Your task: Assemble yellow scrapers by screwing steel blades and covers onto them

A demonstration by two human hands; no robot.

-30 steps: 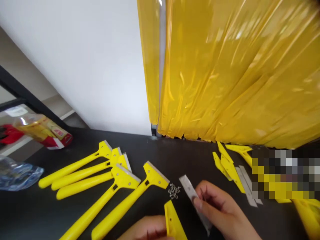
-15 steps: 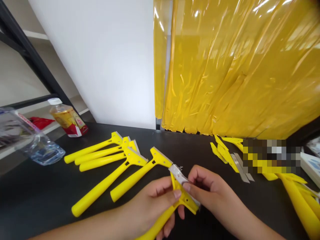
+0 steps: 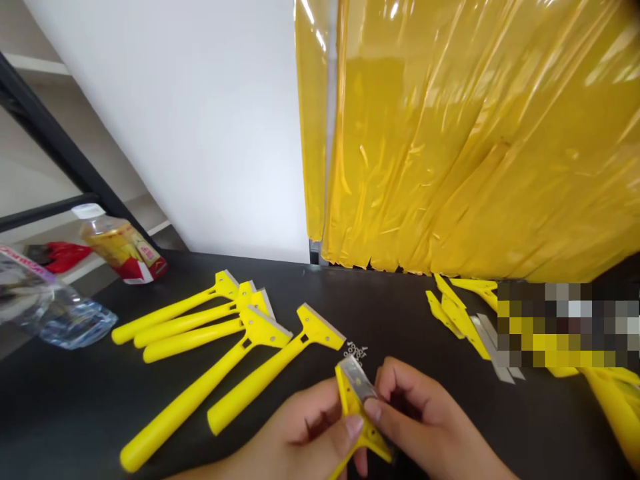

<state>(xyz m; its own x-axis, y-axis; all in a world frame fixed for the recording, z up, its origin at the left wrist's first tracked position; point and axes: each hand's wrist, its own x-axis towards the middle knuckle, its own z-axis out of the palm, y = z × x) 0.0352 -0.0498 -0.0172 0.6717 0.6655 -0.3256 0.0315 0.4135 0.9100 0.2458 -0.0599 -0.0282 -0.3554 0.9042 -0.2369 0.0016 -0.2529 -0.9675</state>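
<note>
My left hand [image 3: 313, 427] is closed around a yellow scraper [image 3: 363, 430] just below its wide head, thumb pressed on the plastic. Between the thumb and fingers of my right hand [image 3: 425, 417] is a flat metal blade [image 3: 354, 377], lying along the edge of that head. Whether the blade sits fully on the head I cannot tell, as my fingers cover part of it. Just beyond my hands lies a small heap of tiny metal screws and nuts [image 3: 355, 350]. To the left rests a scraper with its blade fitted [image 3: 280, 363].
Several more bladed scrapers [image 3: 190, 393] lie at left. Loose yellow head plates [image 3: 457, 313] and bare blades [image 3: 495, 347] lie at right, near yellow handles [image 3: 613, 407] and a pixelated patch. A drink bottle [image 3: 123, 247] and a clear bottle [image 3: 70, 317] stand far left. Yellow plastic sheeting [image 3: 450, 147] hangs behind.
The view has shifted slightly, and my hands with the scraper and blade appear lower. The blade has drawn away from the fitted scraper, showing more of the screw heap. Both hands keep their hold.
</note>
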